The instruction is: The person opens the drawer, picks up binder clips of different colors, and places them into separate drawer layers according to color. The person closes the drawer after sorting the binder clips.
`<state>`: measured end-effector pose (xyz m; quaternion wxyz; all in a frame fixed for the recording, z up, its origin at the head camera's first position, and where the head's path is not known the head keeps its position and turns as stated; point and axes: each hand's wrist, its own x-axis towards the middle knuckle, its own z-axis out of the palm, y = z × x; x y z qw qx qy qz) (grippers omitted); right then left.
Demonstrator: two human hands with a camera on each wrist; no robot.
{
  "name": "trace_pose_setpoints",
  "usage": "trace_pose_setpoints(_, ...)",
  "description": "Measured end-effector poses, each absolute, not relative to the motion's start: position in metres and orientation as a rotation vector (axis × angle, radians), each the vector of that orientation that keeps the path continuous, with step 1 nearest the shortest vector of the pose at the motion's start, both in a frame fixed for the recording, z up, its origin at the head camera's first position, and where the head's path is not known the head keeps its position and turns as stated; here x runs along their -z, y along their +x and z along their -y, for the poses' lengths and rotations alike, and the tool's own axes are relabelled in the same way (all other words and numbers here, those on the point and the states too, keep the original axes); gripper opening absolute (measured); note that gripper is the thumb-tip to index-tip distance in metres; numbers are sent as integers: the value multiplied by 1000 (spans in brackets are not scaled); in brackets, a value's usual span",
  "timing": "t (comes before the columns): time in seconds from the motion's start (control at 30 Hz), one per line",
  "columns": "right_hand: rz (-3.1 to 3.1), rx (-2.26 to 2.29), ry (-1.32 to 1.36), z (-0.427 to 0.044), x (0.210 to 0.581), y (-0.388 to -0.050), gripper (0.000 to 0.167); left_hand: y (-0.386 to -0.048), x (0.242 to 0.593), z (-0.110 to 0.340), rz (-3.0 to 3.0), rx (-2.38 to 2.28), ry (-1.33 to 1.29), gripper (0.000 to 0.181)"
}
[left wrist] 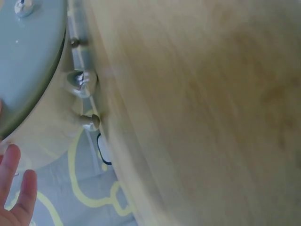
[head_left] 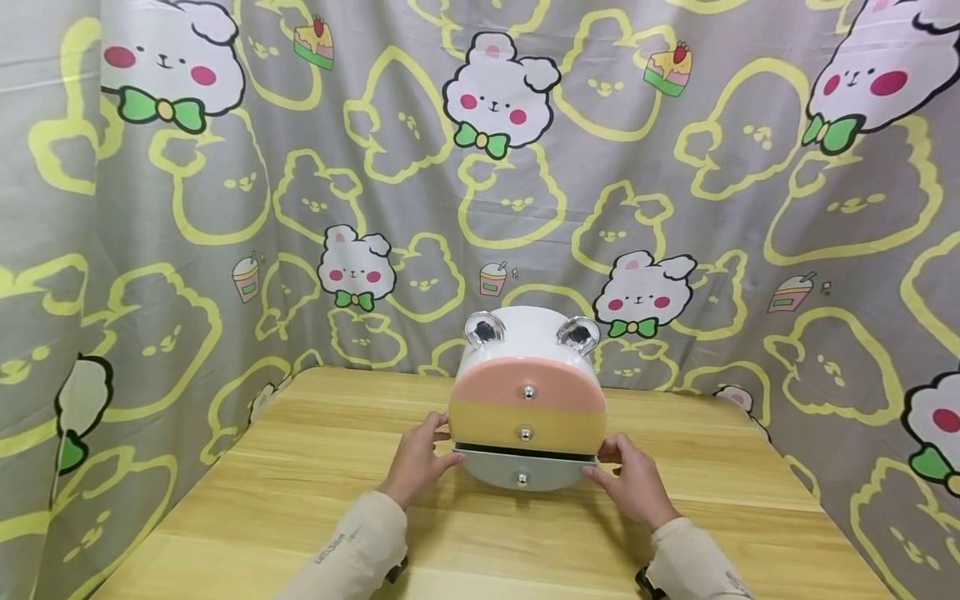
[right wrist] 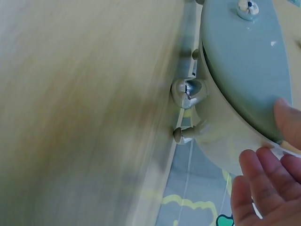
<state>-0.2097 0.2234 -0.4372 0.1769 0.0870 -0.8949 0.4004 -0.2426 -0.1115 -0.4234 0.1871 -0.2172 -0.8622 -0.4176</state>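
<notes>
A small round-fronted drawer box (head_left: pixel 528 429) stands on the table, with a pink top drawer (head_left: pixel 487 385), a yellow middle one and a grey-blue bottom drawer (head_left: pixel 487 472). A dark slit runs along the bottom drawer's upper edge. Each drawer has a silver knob. My left hand (head_left: pixel 420 458) is at the box's left side, thumb at the bottom drawer's corner; two of its fingers are spread loosely in the left wrist view. On the right side, my right hand (head_left: pixel 633 479) has its thumb (right wrist: pixel 288 120) against the drawer front and its slightly bent fingers beside the white wall.
Two shiny silver ears (head_left: pixel 486 330) stick up from the box's white top. Silver ball-like feet (right wrist: pixel 188 92) show underneath it. The wooden table (head_left: pixel 300 467) reaches back to a grey patterned curtain (head_left: pixel 420 192), which also hangs on both sides.
</notes>
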Motion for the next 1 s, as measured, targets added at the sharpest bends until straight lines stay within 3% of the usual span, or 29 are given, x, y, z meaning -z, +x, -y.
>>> trace_pose_setpoints(0.6,2411,-1106,86,-214,443,-216,28,-244,429,99,2333,1070,-494,40)
trace_pose_setpoints(1.0,2439,-1055,136,-218,443,-211,24,-247,433,107,2376,1111,-513,29)
